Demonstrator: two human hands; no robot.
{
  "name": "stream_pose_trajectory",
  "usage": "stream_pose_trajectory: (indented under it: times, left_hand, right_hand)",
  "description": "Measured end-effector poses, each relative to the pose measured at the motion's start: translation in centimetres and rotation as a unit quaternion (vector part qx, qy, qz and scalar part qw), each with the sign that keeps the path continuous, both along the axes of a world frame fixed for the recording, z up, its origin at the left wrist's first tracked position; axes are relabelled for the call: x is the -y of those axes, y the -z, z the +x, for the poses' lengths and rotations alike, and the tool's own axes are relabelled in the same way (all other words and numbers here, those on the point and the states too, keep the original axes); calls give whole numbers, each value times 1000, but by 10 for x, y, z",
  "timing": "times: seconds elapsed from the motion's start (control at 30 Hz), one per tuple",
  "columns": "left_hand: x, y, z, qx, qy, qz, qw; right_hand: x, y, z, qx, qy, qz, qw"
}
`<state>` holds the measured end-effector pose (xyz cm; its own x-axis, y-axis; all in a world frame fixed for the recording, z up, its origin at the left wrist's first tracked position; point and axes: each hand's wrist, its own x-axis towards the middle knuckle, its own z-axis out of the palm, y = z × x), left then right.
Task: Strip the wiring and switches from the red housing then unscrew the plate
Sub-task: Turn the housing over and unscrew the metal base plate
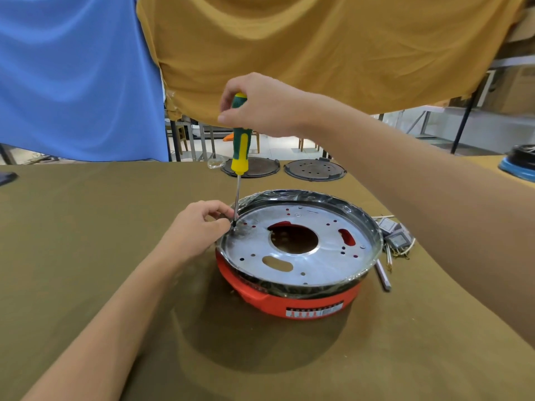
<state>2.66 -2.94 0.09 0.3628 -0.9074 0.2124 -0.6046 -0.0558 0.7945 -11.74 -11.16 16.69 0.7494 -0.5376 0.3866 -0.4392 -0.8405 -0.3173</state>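
Under my right hand (pixel 260 107), which grips the screwdriver (pixel 239 146) upright, the tip sits on a screw at the plate (pixel 307 253) edge; my left hand (pixel 199 227) pinches beside it. Beyond the red housing (pixel 289 302), the stripped switches (pixel 393 235) lie; unscrewing remains, I judge.

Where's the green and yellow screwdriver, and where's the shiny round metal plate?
Green and yellow screwdriver (pixel 241 146): head view, on its handle.
Shiny round metal plate (pixel 307 260): head view, on its flat face near the front.

Room around the red housing (pixel 289 302)

Switches and wires (pixel 396 241) crowd its right; two dark discs (pixel 315 170) lie behind; cloth left and near lies open to me.
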Motion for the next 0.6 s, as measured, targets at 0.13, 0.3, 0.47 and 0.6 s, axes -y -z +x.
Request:
stream_pose_trajectory:
  times: [0.13, 0.3, 0.47, 0.6]
  left_hand:
    - [0, -1, -1, 3, -9, 12, 1000]
    - [0, -6, -3, 58, -16, 44, 997]
    - [2, -11, -5, 104, -12, 74, 992]
    - [5, -12, -7, 107, -18, 94, 990]
  right_hand:
    - [-2, -1, -8, 81, -36, 126, 988]
    - [-7, 7, -5, -5, 22, -28, 999]
    - [0, 10, -5, -1, 6, -43, 999]
    - [1, 12, -9, 90, -60, 139, 984]
